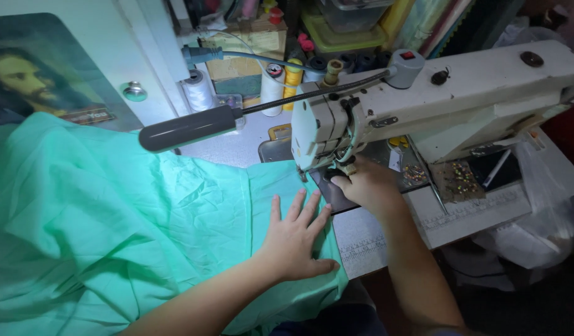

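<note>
1. Mint-green cotton fabric [112,211] covers the left half of the surface [374,239] and spills over its near edge, its right edge running under the machine head.
2. Off-white industrial sewing machine [461,93] stands across the right and far side of the surface, with a grey gooseneck lamp [187,127] reaching left over the cloth.
3. Left hand [296,239] lies flat on the fabric near the near edge, fingers spread wide, gripping nothing, only pressing down.
4. Right hand [368,186] sits just beside the presser foot [346,167], fingers curled under the head; whether they pinch the cloth edge I cannot tell.
5. Thread spools [281,81], white and yellow, stand at the far edge.
6. Risk, as I judge it: the right fingertips are very close to the needle and could be caught; the heavy overhang could drag the seam crooked.
</note>
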